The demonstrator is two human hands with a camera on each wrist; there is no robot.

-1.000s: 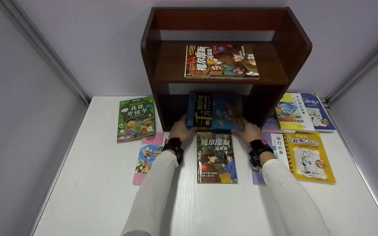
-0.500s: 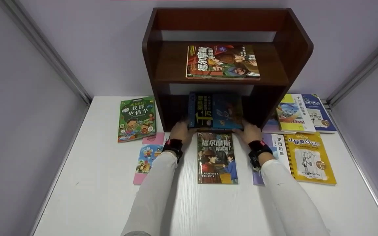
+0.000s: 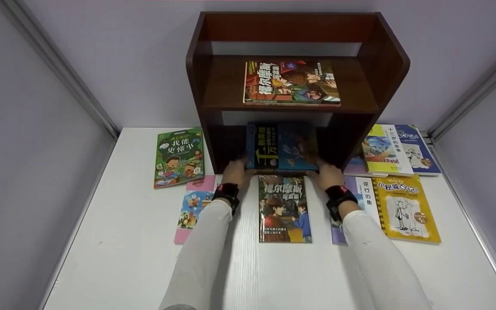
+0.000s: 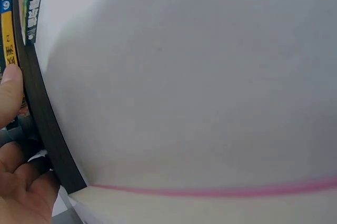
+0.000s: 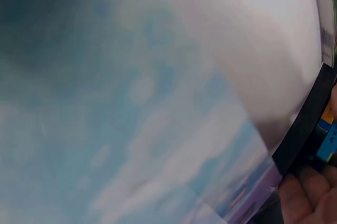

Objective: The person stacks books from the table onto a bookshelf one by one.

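Both the left hand (image 3: pixel 236 172) and right hand (image 3: pixel 328 174) grip the blue book's (image 3: pixel 283 146) near corners, keeping it level inside the bookshelf's (image 3: pixel 196 86) lower bay.

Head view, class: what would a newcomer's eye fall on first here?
The dark wooden shelf at the back of the white table, with a colourful book flat on its upper board. Below, the left hand and right hand hold a blue book at the lower opening.

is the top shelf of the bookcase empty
No, a red comic book lies flat on the top shelf of the bookcase.
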